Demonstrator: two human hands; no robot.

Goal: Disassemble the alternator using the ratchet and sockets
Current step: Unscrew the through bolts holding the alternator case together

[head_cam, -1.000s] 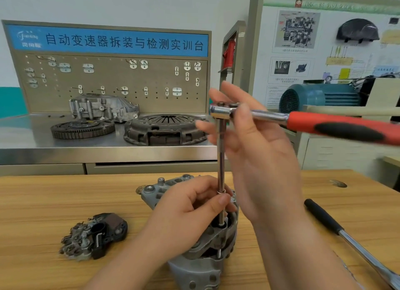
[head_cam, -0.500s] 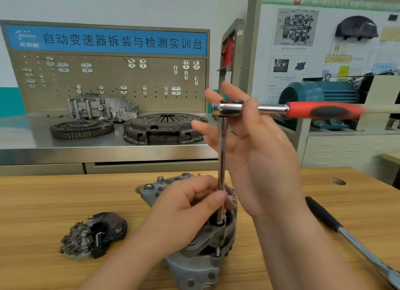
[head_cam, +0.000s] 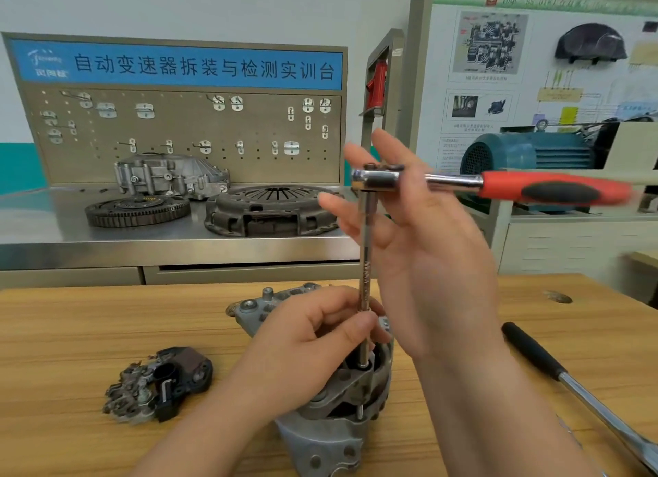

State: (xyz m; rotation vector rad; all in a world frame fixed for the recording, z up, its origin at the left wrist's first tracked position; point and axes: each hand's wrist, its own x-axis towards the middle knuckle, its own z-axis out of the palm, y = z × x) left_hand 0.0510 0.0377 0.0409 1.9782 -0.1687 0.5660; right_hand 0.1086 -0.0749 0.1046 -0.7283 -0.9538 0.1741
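The grey alternator [head_cam: 334, 430] stands on the wooden table [head_cam: 71, 327] at bottom centre. A long chrome extension bar [head_cam: 366, 259] rises straight up from its top. My left hand [head_cam: 306, 344] is closed around the bar's lower end, just above the housing. The ratchet [head_cam: 552, 188] sits on top of the bar, its red and black handle pointing right and blurred. My right hand [head_cam: 423, 259] is behind the ratchet head [head_cam: 377, 179], fingers spread and touching it, with no finger wrapped around it.
A removed dark rectifier part [head_cam: 160, 384] lies on the table at left. A long bar with a black grip [head_cam: 576, 387] lies at right. On the steel bench behind are a flywheel [head_cam: 137, 211], a clutch cover [head_cam: 274, 209] and a housing [head_cam: 171, 173].
The ratchet handle has swung away from me, from pointing right and toward me to pointing straight right. My right hand's fingers followed the head. My left hand stayed on the bar.
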